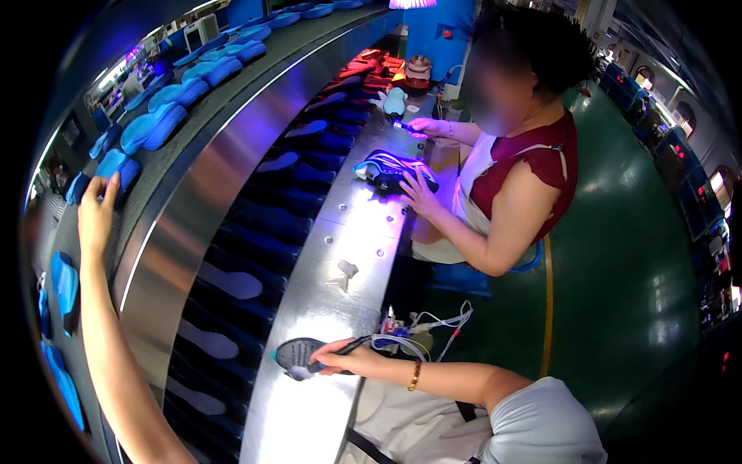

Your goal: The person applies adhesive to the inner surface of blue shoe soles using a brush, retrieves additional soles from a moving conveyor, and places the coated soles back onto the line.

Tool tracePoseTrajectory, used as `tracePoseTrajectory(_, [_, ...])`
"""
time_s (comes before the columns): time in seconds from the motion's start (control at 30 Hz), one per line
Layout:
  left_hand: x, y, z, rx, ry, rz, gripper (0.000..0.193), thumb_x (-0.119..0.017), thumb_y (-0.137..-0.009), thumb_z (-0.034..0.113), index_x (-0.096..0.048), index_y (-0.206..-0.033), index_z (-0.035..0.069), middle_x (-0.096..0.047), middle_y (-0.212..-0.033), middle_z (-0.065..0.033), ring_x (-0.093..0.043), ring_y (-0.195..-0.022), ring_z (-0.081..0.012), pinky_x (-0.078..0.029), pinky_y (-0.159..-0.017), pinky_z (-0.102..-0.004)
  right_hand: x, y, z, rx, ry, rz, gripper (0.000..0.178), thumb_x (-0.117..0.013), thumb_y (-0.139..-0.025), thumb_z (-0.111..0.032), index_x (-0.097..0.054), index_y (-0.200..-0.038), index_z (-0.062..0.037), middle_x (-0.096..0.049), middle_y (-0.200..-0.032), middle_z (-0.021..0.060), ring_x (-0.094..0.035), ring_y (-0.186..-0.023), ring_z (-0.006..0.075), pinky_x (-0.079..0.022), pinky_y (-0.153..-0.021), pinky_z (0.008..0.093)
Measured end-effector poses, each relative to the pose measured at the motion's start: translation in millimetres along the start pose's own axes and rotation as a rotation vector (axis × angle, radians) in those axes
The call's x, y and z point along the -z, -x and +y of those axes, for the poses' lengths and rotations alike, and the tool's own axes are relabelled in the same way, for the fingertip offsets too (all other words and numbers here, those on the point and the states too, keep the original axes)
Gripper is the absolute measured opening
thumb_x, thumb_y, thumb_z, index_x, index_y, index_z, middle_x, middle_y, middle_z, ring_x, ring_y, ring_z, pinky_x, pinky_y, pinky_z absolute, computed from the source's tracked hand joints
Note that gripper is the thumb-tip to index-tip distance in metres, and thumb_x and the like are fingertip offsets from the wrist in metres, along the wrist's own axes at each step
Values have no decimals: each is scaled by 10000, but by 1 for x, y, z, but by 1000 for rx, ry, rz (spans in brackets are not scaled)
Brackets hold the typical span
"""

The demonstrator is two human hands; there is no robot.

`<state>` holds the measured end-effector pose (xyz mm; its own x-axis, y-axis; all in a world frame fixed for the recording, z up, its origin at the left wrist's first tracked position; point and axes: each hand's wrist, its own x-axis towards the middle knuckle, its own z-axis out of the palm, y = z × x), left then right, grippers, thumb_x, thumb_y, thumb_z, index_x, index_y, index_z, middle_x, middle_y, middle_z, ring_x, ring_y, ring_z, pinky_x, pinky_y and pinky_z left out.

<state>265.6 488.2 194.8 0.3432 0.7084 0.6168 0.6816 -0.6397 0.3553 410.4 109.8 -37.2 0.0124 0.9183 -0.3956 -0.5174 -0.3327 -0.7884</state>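
On the upper belt at the left, my left hand (pixel 97 213) reaches up with its fingertips closed at the near end of a blue shoe-shaped piece (pixel 119 165). My right hand (pixel 340 358) grips a dark pen-like applicator (pixel 357 345), a clear tube near its upper end. It sits over a dark grey shoe sole (pixel 291 354) lying on the metal worktop (pixel 305 305). The applicator's tip is hard to make out against the sole.
More blue pieces (pixel 154 127) line the upper belt. Soles (pixel 209 340) lie on the dark lower conveyor. Beyond the tubes and fittings (pixel 398 332), a co-worker (pixel 510 170) holds a striped shoe (pixel 394 170) and a tool under purple light.
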Motion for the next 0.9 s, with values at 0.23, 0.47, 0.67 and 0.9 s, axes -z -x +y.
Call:
tracePoseTrajectory(0.23, [84, 64, 34, -10, -86, 4, 285, -505, -858, 278, -543, -779, 7, -546, -715, -70, -533, -723, -152, -412, -684, -282, -1, 14, -13, 121, 32, -21, 266, -608, -790, -111, -581, -1038, -18, -614, -888, 74, -584, -782, 105, -463, -716, 206])
tracePoseTrajectory(0.47, [68, 242, 154, 661, 1586, 492, 398, -538, -800, 178, -433, -1113, -45, -529, -1052, -159, -523, -989, -251, -443, -842, -389, 19, 24, -18, 35, -158, 83, 229, -558, -790, -16, -554, -1010, 45, -609, -918, 125, -603, -818, 182, -493, -713, 248])
tracePoseTrajectory(0.67, [79, 384, 148, 711, 1979, 101, 810, -671, -656, 398, -316, -1224, -58, -466, -1126, -234, -518, -1005, -312, -406, -881, -476, 7, 19, -13, 138, -138, 130, 208, -582, -769, -20, -581, -971, 30, -616, -861, 88, -579, -731, 127, -472, -687, 224])
tracePoseTrajectory(0.9, [27, 464, 149, 1150, 1995, -234, 748, -486, -768, 551, -336, -1231, -17, -474, -1133, -197, -493, -1021, -317, -408, -876, -425, 4, 34, -24, 191, -133, -8, 178, -517, -790, -1, -568, -952, 52, -598, -930, 152, -581, -872, 202, -465, -801, 304])
